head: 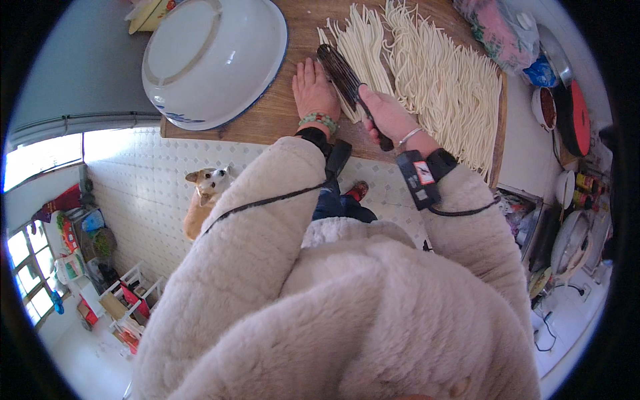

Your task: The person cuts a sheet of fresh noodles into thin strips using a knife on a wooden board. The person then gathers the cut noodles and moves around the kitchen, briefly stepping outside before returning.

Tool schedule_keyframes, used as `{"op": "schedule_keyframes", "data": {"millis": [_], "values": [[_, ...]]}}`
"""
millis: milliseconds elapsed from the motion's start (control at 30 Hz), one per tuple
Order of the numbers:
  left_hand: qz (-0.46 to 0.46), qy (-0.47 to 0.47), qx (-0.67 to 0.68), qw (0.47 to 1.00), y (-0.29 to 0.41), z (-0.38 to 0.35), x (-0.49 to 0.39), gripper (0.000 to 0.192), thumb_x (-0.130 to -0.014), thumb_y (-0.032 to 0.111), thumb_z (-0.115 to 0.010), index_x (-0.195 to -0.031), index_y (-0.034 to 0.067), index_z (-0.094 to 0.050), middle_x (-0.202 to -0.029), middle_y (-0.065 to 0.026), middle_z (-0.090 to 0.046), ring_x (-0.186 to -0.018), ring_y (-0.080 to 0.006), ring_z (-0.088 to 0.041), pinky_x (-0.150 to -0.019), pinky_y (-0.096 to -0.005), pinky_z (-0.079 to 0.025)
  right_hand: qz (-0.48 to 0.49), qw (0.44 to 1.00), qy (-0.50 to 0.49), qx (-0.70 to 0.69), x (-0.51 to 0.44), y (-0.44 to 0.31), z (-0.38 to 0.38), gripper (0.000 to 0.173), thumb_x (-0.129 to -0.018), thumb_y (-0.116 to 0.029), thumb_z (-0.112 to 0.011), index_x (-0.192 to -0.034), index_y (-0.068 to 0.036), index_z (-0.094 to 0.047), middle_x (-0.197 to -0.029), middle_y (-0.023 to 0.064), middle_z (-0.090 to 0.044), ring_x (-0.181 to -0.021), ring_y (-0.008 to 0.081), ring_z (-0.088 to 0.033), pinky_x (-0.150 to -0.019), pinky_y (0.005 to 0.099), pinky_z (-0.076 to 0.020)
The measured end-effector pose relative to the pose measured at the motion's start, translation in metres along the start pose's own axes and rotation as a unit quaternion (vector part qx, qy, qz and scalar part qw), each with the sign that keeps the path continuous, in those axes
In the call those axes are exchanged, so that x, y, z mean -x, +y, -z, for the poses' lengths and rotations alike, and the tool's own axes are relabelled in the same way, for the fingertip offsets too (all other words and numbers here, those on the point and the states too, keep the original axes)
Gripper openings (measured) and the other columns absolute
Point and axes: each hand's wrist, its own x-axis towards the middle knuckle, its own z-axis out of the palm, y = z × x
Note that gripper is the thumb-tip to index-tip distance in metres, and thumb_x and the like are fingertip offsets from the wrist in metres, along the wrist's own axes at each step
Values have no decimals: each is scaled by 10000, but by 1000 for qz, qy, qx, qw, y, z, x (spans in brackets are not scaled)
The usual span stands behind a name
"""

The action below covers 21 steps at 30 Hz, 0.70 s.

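My right hand is closed round the black handle of a dark, ridged noodle-cutting roller, which lies slanted over pale dough strips at the left end of the noodles. Just left of the roller, my left hand rests palm down on the wooden board, its fingers pointing away from me. Cut noodles lie in a short bunch beyond the roller and in a wide, loose layer to its right. What the left palm covers is hidden.
An upturned white enamel basin with a blue rim stands on the board at left. Right of the board are a plastic bag and a bowl of red-brown food. A dog is on the tiled floor by my left arm.
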Motion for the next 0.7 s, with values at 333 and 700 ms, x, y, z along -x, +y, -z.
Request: {"op": "schedule_keyframes", "data": {"millis": [333, 700], "values": [[-55, 65, 204, 975, -13, 21, 18, 204, -743, 53, -576, -947, 50, -578, -1044, -148, -543, -1008, -337, -486, -873, -399, -403, 69, 996, 41, 33, 54, 41, -7, 401, -915, -409, -441, -918, -15, -514, -522, 24, -483, -402, 98, -458, -387, 257, -377], [-145, 49, 138, 979, -7, 24, 27, 130, -713, 73, -627, -839, 66, -596, -916, -104, -573, -897, -314, -524, -795, -395, -432, 68, 996, 36, 50, 55, 48, -17, 387, -922, -380, -443, -984, -5, -515, -519, 35, -497, -418, 106, -476, -409, 267, -396]]}}
